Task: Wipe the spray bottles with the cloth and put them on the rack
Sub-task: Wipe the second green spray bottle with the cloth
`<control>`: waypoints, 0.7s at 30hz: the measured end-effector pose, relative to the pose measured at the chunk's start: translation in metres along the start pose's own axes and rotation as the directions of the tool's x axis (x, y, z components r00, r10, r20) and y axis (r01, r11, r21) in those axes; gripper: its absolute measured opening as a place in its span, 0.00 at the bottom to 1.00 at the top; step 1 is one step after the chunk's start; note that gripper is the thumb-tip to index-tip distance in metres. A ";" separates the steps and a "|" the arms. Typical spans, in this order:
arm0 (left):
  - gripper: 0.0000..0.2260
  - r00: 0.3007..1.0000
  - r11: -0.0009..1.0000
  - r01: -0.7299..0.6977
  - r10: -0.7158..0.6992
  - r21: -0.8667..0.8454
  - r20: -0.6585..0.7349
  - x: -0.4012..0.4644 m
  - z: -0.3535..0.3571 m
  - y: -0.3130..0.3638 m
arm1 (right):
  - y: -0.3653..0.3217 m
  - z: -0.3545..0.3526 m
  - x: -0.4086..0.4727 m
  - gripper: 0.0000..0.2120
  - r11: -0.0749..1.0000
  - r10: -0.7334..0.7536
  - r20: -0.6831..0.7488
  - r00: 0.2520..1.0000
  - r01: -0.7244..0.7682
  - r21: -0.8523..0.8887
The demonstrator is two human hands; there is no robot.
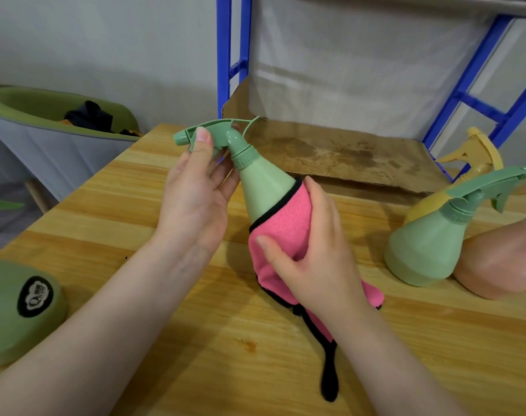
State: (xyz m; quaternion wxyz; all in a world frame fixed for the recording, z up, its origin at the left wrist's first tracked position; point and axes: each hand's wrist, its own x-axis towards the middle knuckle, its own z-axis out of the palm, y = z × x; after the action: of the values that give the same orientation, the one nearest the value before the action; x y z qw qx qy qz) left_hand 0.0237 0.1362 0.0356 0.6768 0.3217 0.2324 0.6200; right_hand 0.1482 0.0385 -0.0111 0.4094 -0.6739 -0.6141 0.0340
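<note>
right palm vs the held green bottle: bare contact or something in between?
The pink cloth lies between them: the right hand grips the green bottle through it, while the left hand holds the sprayer head bare. Head view.

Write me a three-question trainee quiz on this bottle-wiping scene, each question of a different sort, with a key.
1. True or false: the pink cloth is wrapped round the lower body of the green spray bottle that is held up.
2. Which hand grips that bottle's trigger head? A) left hand B) right hand C) neither
3. Fill in: besides the held bottle, a second green spray bottle, a yellow spray bottle and a ____ one wait at the right of the wooden table.

Key: 1 true. 2 A. 3 pink: the pink spray bottle lies beside the green one.
</note>
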 end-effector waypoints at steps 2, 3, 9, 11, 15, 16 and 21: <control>0.17 0.999 0.999 0.039 -0.039 -0.014 0.006 0.002 0.000 -0.002 | 0.001 0.001 -0.001 0.52 0.999 0.034 -0.004 0.999 -0.034 0.024; 0.17 0.998 0.998 0.058 -0.058 -0.008 0.028 0.003 -0.001 -0.003 | 0.002 0.002 -0.002 0.53 0.998 0.051 -0.018 0.999 -0.051 0.032; 0.13 0.953 0.994 0.107 -0.114 0.037 0.283 0.008 -0.003 0.001 | 0.004 -0.004 0.001 0.45 0.974 0.179 -0.017 0.984 -0.175 0.146; 0.17 0.899 0.991 0.130 -0.116 -0.006 0.421 0.008 -0.006 0.004 | 0.004 -0.011 0.004 0.40 0.929 0.221 0.017 0.975 -0.216 0.300; 0.27 0.849 0.985 0.161 -0.171 0.065 0.499 0.009 -0.012 0.003 | 0.011 -0.022 0.007 0.37 0.785 0.208 0.132 0.969 -0.246 0.568; 0.26 0.856 0.981 0.144 -0.190 0.132 0.480 0.010 -0.012 0.002 | 0.012 -0.025 0.008 0.37 0.756 0.190 0.168 0.967 -0.253 0.603; 0.19 0.757 0.938 0.148 -0.311 0.312 0.575 0.004 -0.013 -0.001 | 0.012 -0.030 0.008 0.41 0.704 0.093 0.333 0.938 -0.298 0.644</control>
State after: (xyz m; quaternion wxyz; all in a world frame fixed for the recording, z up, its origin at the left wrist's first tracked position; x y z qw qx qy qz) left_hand 0.0158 0.1416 0.0259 0.7410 0.5566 0.1124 0.3584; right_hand 0.1765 0.0311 0.0049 0.5335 -0.5248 -0.5326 0.3952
